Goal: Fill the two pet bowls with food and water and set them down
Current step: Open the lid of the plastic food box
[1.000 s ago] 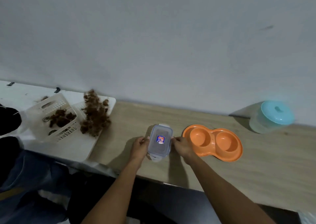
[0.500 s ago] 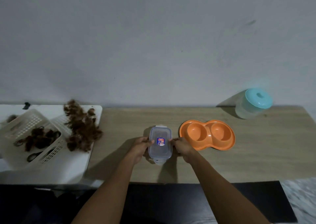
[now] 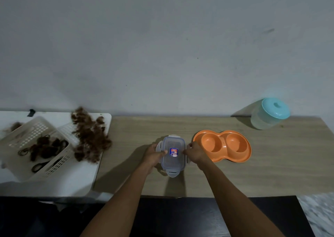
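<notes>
Clear plastic container (image 3: 173, 153), matt wood-look table (image 3: 271, 173)

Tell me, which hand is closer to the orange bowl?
The right. The right hand holds the side of the clear box next to the orange bowl; the left hand holds the other side, farther away.

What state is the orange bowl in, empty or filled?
Empty of food: both wells of the orange bowl show bare plastic. Water cannot be ruled out.
</notes>
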